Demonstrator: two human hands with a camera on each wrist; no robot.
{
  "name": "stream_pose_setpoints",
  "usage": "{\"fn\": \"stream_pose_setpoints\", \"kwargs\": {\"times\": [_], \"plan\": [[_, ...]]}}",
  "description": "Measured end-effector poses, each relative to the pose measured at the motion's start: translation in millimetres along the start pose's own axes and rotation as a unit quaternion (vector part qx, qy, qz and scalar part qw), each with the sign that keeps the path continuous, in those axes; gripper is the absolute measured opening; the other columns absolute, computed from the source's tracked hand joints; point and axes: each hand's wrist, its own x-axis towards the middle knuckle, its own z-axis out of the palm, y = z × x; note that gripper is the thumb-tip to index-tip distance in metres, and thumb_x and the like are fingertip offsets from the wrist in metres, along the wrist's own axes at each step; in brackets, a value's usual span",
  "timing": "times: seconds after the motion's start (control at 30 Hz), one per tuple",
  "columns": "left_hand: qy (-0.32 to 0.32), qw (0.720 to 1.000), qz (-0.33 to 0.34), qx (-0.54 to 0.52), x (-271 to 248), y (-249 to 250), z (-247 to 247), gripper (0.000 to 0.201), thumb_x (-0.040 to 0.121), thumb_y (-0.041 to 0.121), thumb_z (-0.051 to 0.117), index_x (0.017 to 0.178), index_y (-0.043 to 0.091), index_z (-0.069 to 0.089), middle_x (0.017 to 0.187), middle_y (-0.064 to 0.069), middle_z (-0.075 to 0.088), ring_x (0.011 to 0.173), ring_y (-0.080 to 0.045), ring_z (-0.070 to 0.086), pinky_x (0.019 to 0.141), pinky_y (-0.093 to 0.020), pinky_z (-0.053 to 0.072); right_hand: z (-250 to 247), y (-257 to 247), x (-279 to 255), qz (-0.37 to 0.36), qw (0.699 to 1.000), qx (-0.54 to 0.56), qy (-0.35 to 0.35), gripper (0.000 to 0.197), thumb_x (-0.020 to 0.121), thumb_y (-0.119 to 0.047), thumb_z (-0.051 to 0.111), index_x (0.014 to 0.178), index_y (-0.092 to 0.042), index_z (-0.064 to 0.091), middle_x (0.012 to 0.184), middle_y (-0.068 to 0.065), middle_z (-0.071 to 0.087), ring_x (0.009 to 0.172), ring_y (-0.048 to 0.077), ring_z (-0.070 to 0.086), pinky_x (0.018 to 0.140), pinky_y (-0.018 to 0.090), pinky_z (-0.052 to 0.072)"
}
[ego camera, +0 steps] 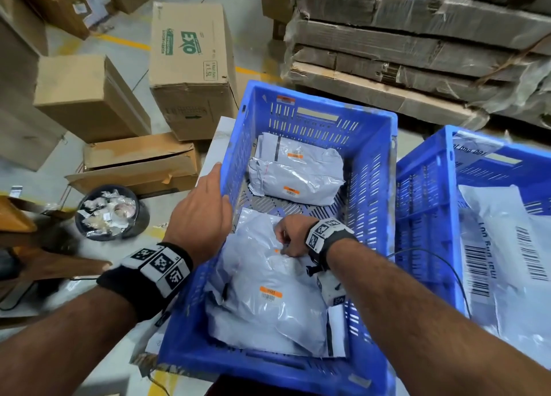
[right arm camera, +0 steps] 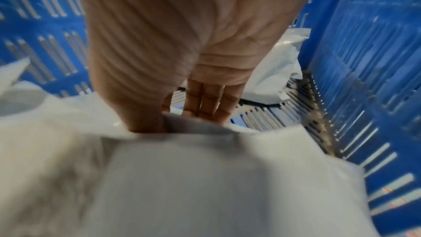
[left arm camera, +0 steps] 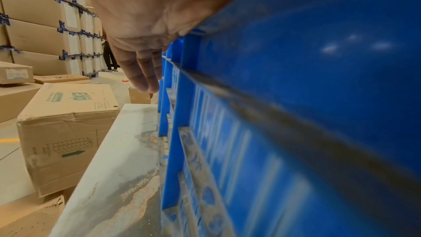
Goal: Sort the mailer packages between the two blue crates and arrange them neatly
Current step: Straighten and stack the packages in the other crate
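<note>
R hand (ego camera: 287, 240) pinches near mailer (ego camera: 265, 291) at its far edge, long axis running toward me; L hand (ego camera: 205, 207), fingers straight, braces crate (ego camera: 387, 216) rim w/ nothing gripped.

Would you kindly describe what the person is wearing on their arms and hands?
Both forearms are bare, with no sleeves or gloves. The left wrist carries a black band with white square-patterned marker tiles. The right wrist has a similar marker band, with a thin black cable beside it.
</note>
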Motion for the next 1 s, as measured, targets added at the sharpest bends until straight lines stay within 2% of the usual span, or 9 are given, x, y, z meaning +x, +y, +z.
{"fn": "stream_pose_setpoints", "kwargs": {"times": [0.1, 0.2, 0.3, 0.53, 0.67, 0.73, 0.83, 0.9, 1.0], "plan": [[-0.002, 1.0, 0.0, 0.001, 0, 0, -1, 0.06, 0.102, 0.024, 0.04, 0.158, 0.014, 0.019, 0.151, -0.011, 0.042, 0.127, -0.032, 0.052, 0.101, -0.047, 0.046, -17, 6, 1, 0.016, 0.997, -0.03, 0.071, 0.019, 0.078, -0.03, 0.075, 0.086, -0.026, 0.058, 0.091, -0.003, 0.061, 0.086, 0.025, 0.063, 0.073, 0.028, 0.049], [0.001, 1.0, 0.001, -0.004, 0, -1, -1, 0.06, 0.102, 0.024, 0.039, 0.157, 0.015, 0.019, 0.151, -0.01, 0.042, 0.126, -0.031, 0.053, 0.102, -0.045, 0.045, -45, 15, -1, 0.066, 0.981, -0.002, 0.182, 0.028, 0.087, -0.026, 0.067, 0.113, -0.028, 0.056, 0.112, 0.003, 0.063, 0.099, 0.029, 0.063, 0.084, 0.035, 0.052], [0.002, 1.0, 0.003, -0.002, 1, -2, 1, 0.059, 0.102, 0.025, 0.039, 0.158, 0.015, 0.019, 0.151, -0.01, 0.043, 0.126, -0.03, 0.053, 0.101, -0.044, 0.044, -65, 25, -5, 0.082, 0.966, 0.056, 0.238, 0.024, 0.085, -0.013, 0.06, 0.106, -0.024, 0.056, 0.107, 0.005, 0.065, 0.096, 0.032, 0.063, 0.082, 0.035, 0.051], [0.002, 1.0, 0.005, -0.002, 1, -2, 1, 0.058, 0.103, 0.025, 0.039, 0.157, 0.014, 0.021, 0.15, -0.011, 0.043, 0.126, -0.031, 0.053, 0.101, -0.045, 0.044, -67, 33, 5, 0.079, 0.978, 0.139, 0.131, 0.033, 0.081, 0.004, 0.053, 0.097, -0.023, 0.063, 0.099, 0.0, 0.067, 0.095, 0.023, 0.063, 0.08, 0.028, 0.052], [0.001, 1.0, 0.008, -0.004, 2, -3, 1, 0.059, 0.103, 0.026, 0.039, 0.157, 0.013, 0.021, 0.151, -0.012, 0.043, 0.127, -0.031, 0.053, 0.102, -0.046, 0.045, -59, 25, 11, 0.063, 0.973, 0.185, 0.12, 0.019, 0.085, -0.002, 0.06, 0.091, -0.02, 0.064, 0.104, 0.002, 0.071, 0.1, 0.022, 0.065, 0.092, 0.031, 0.053], [0.003, 1.0, 0.011, -0.005, 2, -4, 2, 0.059, 0.103, 0.026, 0.039, 0.157, 0.013, 0.021, 0.15, -0.012, 0.043, 0.126, -0.031, 0.053, 0.102, -0.046, 0.046, -54, 22, 14, 0.071, 0.968, 0.201, 0.132, 0.014, 0.083, -0.009, 0.066, 0.092, -0.02, 0.066, 0.101, 0.001, 0.072, 0.1, 0.024, 0.066, 0.09, 0.033, 0.054], [0.004, 1.0, 0.015, -0.005, 3, -5, 3, 0.059, 0.102, 0.029, 0.036, 0.157, 0.013, 0.02, 0.15, -0.012, 0.044, 0.126, -0.031, 0.054, 0.102, -0.047, 0.047, -50, 15, 9, 0.094, 0.986, 0.097, 0.102, 0.029, 0.08, -0.03, 0.071, 0.107, -0.021, 0.063, 0.103, -0.001, 0.065, 0.097, 0.025, 0.064, 0.081, 0.031, 0.051], [0.006, 1.0, 0.016, -0.006, 3, -6, 4, 0.06, 0.101, 0.029, 0.036, 0.157, 0.013, 0.02, 0.15, -0.012, 0.044, 0.126, -0.031, 0.054, 0.103, -0.047, 0.046, -44, 9, 5, 0.092, 0.994, -0.021, 0.063, 0.036, 0.076, -0.029, 0.072, 0.109, -0.017, 0.062, 0.106, 0.004, 0.066, 0.096, 0.028, 0.066, 0.079, 0.035, 0.055], [0.012, 1.0, 0.007, -0.01, 3, -7, 7, 0.061, 0.102, 0.024, 0.04, 0.157, 0.013, 0.019, 0.152, -0.011, 0.042, 0.127, -0.031, 0.053, 0.104, -0.047, 0.046, -29, 4, 5, 0.083, 0.993, -0.064, 0.051, 0.052, 0.07, -0.03, 0.076, 0.115, -0.017, 0.053, 0.112, 0.009, 0.063, 0.096, 0.031, 0.065, 0.081, 0.04, 0.057]]}}
